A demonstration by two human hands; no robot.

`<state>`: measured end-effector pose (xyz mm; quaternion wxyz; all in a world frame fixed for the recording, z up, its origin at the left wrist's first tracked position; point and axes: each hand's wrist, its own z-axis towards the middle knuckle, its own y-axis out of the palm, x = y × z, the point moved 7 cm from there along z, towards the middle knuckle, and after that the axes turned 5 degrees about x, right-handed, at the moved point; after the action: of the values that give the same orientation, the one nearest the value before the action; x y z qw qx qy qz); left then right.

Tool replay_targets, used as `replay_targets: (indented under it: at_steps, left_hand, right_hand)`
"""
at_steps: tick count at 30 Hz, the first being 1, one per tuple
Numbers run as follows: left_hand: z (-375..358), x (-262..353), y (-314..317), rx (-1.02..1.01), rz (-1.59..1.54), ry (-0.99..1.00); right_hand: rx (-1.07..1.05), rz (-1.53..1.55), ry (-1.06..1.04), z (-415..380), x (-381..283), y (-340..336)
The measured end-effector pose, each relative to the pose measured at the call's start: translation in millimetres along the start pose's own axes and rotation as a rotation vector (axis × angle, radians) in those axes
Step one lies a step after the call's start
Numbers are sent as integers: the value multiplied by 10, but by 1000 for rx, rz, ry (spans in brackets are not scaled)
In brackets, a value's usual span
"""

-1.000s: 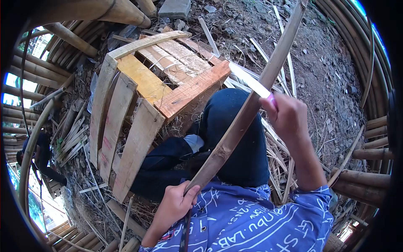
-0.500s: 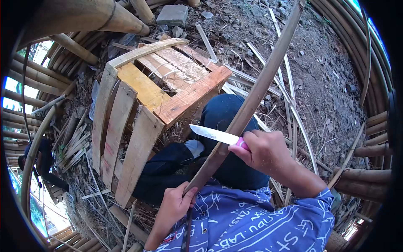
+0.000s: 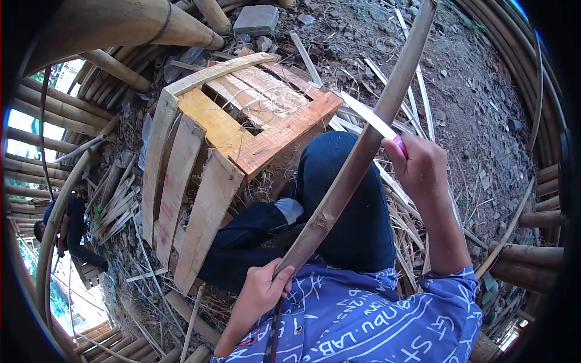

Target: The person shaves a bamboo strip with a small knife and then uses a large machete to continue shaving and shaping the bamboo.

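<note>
While both hands are in use, each has one item: 1 long brown split-bamboo strip (image 3: 324, 215), 1 knife (image 3: 368, 117) with a silver blade and pink handle. Strip runs from about 1 o'clock at the frame edge down to between 6 and 7, slanted across the person's dark-trousered knee (image 3: 339, 158).

Left hand (image 3: 266, 288), between 6 and 7 o'clock: closed around the lower part of the strip, thumb on the near face, fingers wrapped under. Right hand (image 3: 422, 164), 3 o'clock: closed in a fist round the knife handle, no visible opening. Blade crosses the strip toward 1 o'clock, tip pointing to 11; depth of contact, can't tell.

1 slatted wooden crate (image 3: 285, 140) at 10 o'clock, tilted, just beside the knee. On it: 1 yellow board (image 3: 212, 121), 1 reddish-orange board (image 3: 290, 134), 3 weathered tan side boards (image 3: 209, 218) on the left; thin curly shavings (image 3: 275, 106) on top. 1 grey rectangular block (image 3: 256, 20) on the ground near 12. Pale thin strips (image 3: 305, 57), several, too overlapped to count, on the ground. 1 other person (image 3: 74, 224) in dark clothes between 8 and 9, well apart.
</note>
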<state>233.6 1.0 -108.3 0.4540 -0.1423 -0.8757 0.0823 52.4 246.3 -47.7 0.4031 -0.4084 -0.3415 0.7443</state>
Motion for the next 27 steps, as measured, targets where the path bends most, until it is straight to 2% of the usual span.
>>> replay_targets:
  at_steps: [1,3,4,5,7,8,9,11,15,17,19,21,23,27]
  left_hand:
    - [15,3,2,3,-3,10]
    - [26,-6,-31,34,75,79]
    - [37,-34,-39,39,79,78]
    - [42,-53,-47,43,95,101]
    - [22,-41,-50,45,112,116]
    - [8,-25,-28,22,62,64]
    - [-5,-29,-4,-2,10,15]
    - [-5,-30,-1,-8,16,26]
    - [20,-63,-31,22,61,84]
    - [2,-23,-36,7,45,64]
    - [-41,20,-23,-16,19,39]
    - [-41,47,0,-44,-7,-5]
    - [-23,36,-10,-33,13,22]
    - [-13,15,-43,12,87,98]
  right_hand:
    - [3,-4,8,15,-2,-17]
    - [-129,24,-105,-140,-372,-9]
    - [-241,128,-179,-269,-534,64]
    - [-350,51,-223,-365,-631,130]
    - [-187,106,-174,-224,-459,86]
    - [-60,74,-110,-107,-259,64]
    - [-18,36,-18,2,-54,60]
    - [-1,-1,37,48,-7,26]
    - [-285,129,-240,-335,-713,120]
    - [-209,114,-225,-273,-573,130]
    - [-25,-30,-100,-32,-184,60]
    - [27,-82,16,133,119,17]
    - [20,-96,-40,95,-41,-73]
    - [-250,39,-227,-234,-584,63]
